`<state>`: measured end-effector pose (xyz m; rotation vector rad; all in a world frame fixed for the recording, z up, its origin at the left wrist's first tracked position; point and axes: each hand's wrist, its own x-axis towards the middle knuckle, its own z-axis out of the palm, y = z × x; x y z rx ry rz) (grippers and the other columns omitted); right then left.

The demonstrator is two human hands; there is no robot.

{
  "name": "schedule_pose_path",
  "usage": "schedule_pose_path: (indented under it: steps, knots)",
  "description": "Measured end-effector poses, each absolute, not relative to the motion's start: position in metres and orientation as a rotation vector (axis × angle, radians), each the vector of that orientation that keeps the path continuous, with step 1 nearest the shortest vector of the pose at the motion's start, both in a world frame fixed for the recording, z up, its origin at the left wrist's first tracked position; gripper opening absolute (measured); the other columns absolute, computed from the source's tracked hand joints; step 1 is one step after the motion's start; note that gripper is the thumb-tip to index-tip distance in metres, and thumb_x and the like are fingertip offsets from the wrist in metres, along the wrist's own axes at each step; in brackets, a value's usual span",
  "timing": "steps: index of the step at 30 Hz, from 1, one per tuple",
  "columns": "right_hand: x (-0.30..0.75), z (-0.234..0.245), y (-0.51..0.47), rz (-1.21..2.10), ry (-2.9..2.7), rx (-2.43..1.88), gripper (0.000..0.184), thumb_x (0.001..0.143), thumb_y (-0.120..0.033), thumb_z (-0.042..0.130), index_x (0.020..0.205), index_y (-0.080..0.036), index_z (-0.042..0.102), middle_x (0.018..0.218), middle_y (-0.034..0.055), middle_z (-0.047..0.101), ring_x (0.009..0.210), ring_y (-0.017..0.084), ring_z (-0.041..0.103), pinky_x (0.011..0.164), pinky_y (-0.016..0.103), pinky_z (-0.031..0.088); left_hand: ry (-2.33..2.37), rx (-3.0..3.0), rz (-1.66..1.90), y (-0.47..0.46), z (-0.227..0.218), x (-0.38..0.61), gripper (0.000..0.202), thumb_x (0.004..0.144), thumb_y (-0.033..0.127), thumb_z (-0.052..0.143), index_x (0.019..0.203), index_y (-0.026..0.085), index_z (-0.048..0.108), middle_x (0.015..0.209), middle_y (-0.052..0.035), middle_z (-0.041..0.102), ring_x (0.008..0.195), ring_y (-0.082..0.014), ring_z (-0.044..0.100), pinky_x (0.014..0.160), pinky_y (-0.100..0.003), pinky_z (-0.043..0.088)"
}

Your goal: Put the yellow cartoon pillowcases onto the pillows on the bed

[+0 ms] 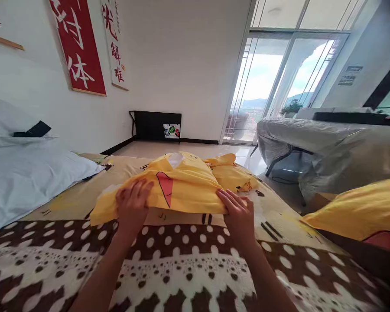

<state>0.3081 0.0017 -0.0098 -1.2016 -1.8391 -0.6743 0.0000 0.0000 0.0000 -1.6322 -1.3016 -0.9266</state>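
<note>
A yellow pillowcase [185, 182] with a red mouth print lies across the bed, a white pillow showing at its far opening. My left hand [133, 203] rests on its near left part, fingers curled into the yellow cloth. My right hand [237, 214] presses on its near right edge, fingers close together and gripping the fabric. A second bunch of yellow cloth [234, 173] lies just behind to the right.
The bed carries a brown polka-dot blanket [188, 255] and a beige printed sheet [78, 195]. A white pillow [22, 177] lies at left, a yellow pillow [360, 208] at right. A covered table [328, 143] stands beyond the bed near the glass doors.
</note>
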Motion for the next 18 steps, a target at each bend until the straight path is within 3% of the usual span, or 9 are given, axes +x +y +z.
schedule_pose_path:
  steps: [4, 7, 13, 18]
  knots:
    - [0.307, -0.018, 0.006, -0.614, -1.810, -1.141, 0.053, 0.061, 0.003, 0.037, 0.099, -0.020, 0.066, 0.093, 0.0019, 0.073, 0.080, 0.017, 0.065, 0.080, 0.031, 0.040, -1.312, -1.435, -1.056, 0.012, -0.013, -0.047, 0.030, 0.077, 0.014, 0.049, 0.102, 0.021, 0.063, 0.094, -0.0095, 0.067, 0.092, -0.0263, 0.059, 0.086, -0.041, 0.028]
    - [0.309, -0.017, 0.004, -0.589, -1.791, -1.175, 0.051, 0.062, 0.003, 0.036, 0.098, -0.019, 0.066, 0.086, 0.0027, 0.072, 0.078, 0.017, 0.064, 0.080, 0.031, 0.039, -1.272, -1.406, -1.155, 0.017, -0.025, -0.071, 0.024, 0.080, 0.011, 0.045, 0.095, 0.020, 0.061, 0.083, -0.0072, 0.068, 0.081, -0.0222, 0.062, 0.082, -0.038, 0.031]
    - [0.305, -0.016, 0.005, -0.485, -1.880, -1.569, 0.044, 0.067, 0.001, 0.040, 0.101, -0.017, 0.062, 0.075, 0.0047, 0.070, 0.069, 0.018, 0.061, 0.070, 0.028, 0.038, -1.611, -1.614, -1.049, 0.028, -0.038, -0.075, 0.021, 0.078, 0.017, 0.044, 0.094, 0.017, 0.058, 0.086, -0.0108, 0.068, 0.088, -0.0262, 0.061, 0.085, -0.040, 0.035]
    - [0.285, -0.037, 0.007, -0.205, -2.119, -1.990, 0.031, 0.084, -0.007, 0.042, 0.108, -0.018, 0.058, 0.086, 0.0094, 0.069, 0.081, 0.020, 0.064, 0.068, 0.027, 0.039, -1.784, -1.948, -0.792, 0.031, -0.060, -0.049, 0.029, 0.073, 0.013, 0.042, 0.093, 0.018, 0.061, 0.089, -0.0093, 0.070, 0.087, -0.0236, 0.063, 0.078, -0.034, 0.041]
